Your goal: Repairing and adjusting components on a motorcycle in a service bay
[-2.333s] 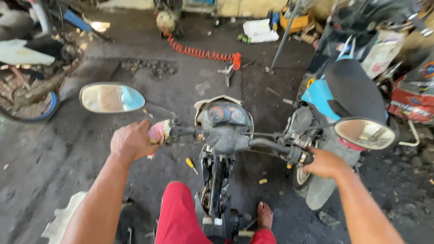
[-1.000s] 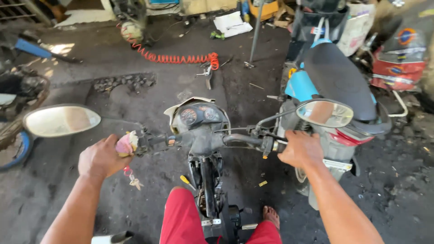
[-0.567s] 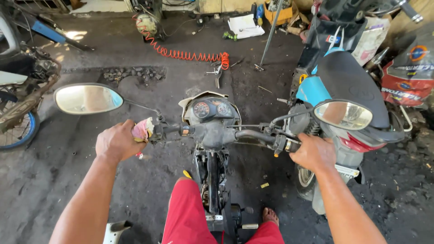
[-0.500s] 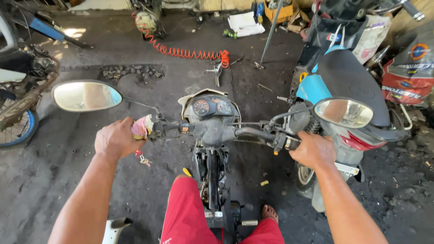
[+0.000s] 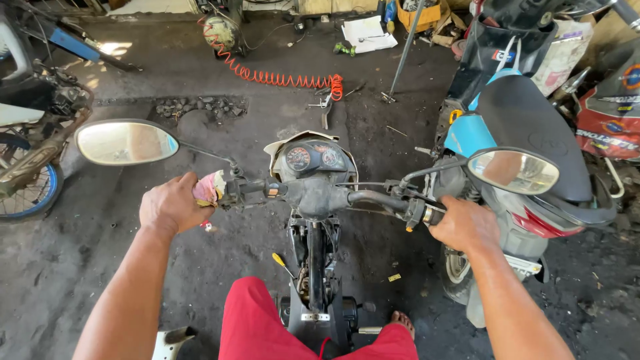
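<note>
The left hand (image 5: 172,207) has its fingers clenched around a pink rag (image 5: 209,187) on the left grip; the right hand (image 5: 465,224) grasps the right grip of the handlebar (image 5: 320,195). Two mirrors (image 5: 126,142) stand outward of the fingers, two dials (image 5: 313,157) between. Beyond: oil-dark concrete floor (image 5: 87,267), one orange coiled hose (image 5: 280,77), one blue scooter (image 5: 513,133).

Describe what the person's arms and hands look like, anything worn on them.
Both arms are bare from the frame's lower edge to the wrist, with no sleeve in view. The left hand and the right hand wear no gloves, and no watch, ring or bracelet shows on either. The forearms look lean. The only clothing in view is red trousers on the legs below.
</note>
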